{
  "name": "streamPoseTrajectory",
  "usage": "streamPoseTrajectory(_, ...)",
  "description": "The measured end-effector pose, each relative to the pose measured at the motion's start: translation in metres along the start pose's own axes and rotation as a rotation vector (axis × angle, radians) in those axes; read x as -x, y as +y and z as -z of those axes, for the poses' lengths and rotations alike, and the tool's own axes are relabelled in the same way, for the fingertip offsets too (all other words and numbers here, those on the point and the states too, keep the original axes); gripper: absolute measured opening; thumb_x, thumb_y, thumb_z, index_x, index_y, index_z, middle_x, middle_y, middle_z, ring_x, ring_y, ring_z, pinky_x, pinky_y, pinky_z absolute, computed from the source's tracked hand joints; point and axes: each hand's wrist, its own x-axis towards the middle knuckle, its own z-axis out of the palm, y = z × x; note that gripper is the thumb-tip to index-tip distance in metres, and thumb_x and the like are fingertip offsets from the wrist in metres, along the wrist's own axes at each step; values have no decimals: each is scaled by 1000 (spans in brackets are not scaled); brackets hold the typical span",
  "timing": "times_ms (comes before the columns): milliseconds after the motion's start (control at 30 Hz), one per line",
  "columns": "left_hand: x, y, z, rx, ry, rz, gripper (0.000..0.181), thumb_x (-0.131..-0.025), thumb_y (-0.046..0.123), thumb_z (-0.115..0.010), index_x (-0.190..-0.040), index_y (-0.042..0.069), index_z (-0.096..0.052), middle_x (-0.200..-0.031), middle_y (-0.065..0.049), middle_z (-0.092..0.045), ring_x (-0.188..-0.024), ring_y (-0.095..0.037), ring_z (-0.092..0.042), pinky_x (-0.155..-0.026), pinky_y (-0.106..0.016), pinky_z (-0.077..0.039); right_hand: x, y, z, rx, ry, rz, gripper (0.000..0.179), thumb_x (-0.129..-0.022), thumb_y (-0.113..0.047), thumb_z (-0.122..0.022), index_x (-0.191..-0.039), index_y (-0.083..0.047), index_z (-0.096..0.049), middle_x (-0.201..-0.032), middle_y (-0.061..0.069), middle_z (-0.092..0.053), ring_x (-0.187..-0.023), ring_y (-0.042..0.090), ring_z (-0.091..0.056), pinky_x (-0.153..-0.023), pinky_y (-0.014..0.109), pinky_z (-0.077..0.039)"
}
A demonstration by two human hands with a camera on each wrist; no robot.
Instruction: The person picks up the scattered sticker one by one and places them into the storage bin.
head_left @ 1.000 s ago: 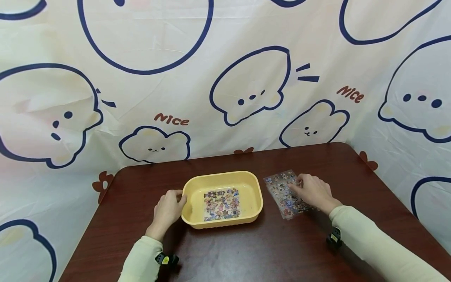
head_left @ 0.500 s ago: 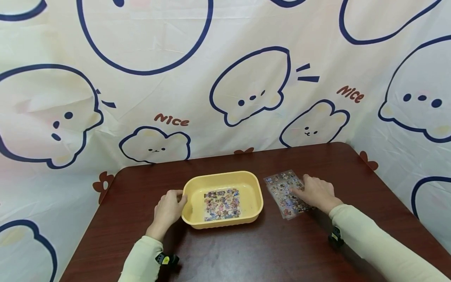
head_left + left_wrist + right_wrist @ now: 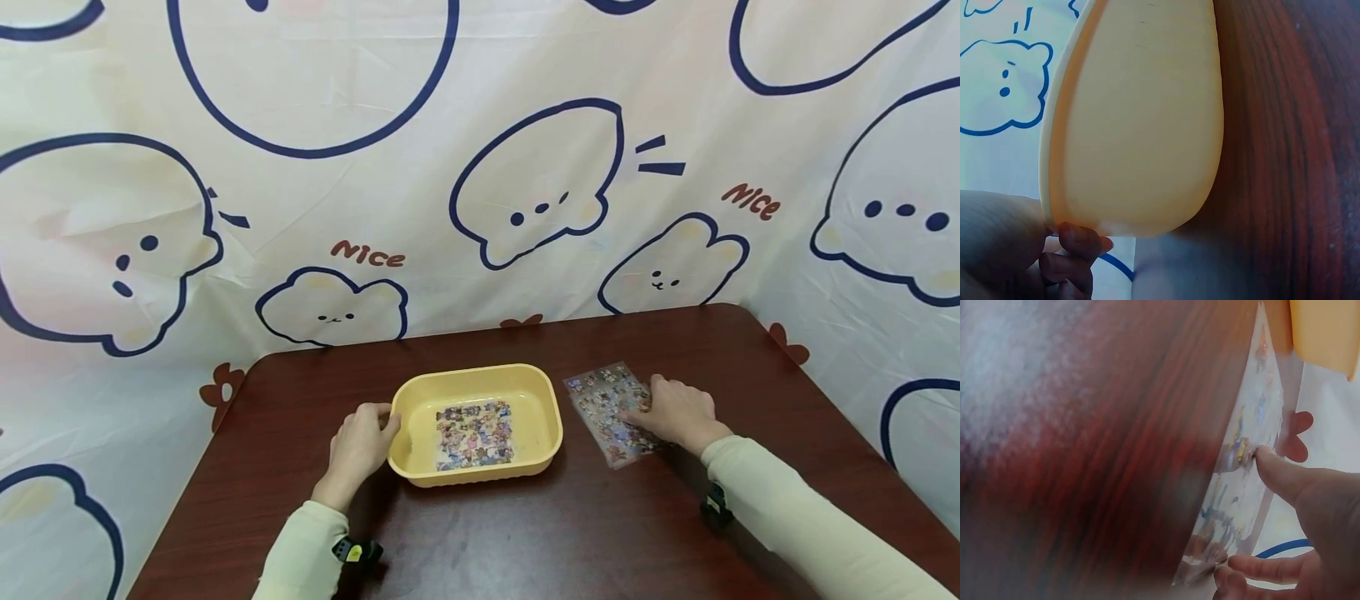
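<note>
We see the sheet (image 3: 600,398) lying on the surface (image 3: 487,542), right of the tray (image 3: 537,423) and apart from it, extending leftward from under our right hand (image 3: 681,410), the nearer one. Its long axis slants from far left to near right, so that hand meets it across the right-hand side. Our thumb rests on top, fingertips by the edge; whether they pinch it, we cannot tell. Our left hand (image 3: 360,443), beyond the tray, grips its left rim; another sheet (image 3: 474,435) lies inside.
</note>
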Motion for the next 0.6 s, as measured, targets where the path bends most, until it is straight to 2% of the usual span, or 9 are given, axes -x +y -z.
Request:
streamPoseTrajectory(100, 0, 0, 0, 2, 3, -1, 36, -98, 28, -59, -126, 8, -71, -115, -15, -75, -96, -33, -71, -79, -55, -52, 0, 1, 2, -15, -9, -7, 69, -83, -55, -76, -108, 6, -58, -72, 8, -55, -62, 22, -51, -52, 35, -37)
streamPoseTrajectory(267, 0, 1, 0, 1, 9, -9, 36, -98, 27, -58, -126, 9, -71, -113, -15, -76, -97, -34, -72, -78, -56, -52, -2, 3, 4, -49, -15, -23, 52, -83, -51, -78, -86, -4, -55, -65, 5, -48, -58, 20, -47, -51, 33, -33)
streamPoseTrajectory(367, 1, 1, 1, 1, 10, -10, 36, -97, 27, -58, -126, 9, -71, -113, -14, -76, -97, -34, -72, -78, -55, -52, -3, 4, 4, -69, -14, -32, 51, -81, -49, -80, -77, -9, -50, -63, 3, -46, -56, 19, -46, -50, 32, -32)
streamPoseTrajectory(433, 1, 1, 1, 4, 7, -9, 36, -97, 27, -58, -126, 9, -72, -113, -14, -76, -96, -34, -72, -77, -55, -52, -3, 4, 4, -75, -16, -39, 51, -80, -49, -81, -76, -9, -50, -63, 3, -46, -56, 19, -46, -50, 32, -32)
streamPoseTrajectory(600, 1, 1, 0, 0, 8, -10, 34, -97, 26, -59, -124, 10, -72, -110, -14, -76, -90, -30, -71, -74, -52, -52, -5, 5, 3, -89, -25, -50, 47, -81, -45, -82, -85, -4, -59, -66, 5, -53, -58, 19, -50, -50, 32, -35)
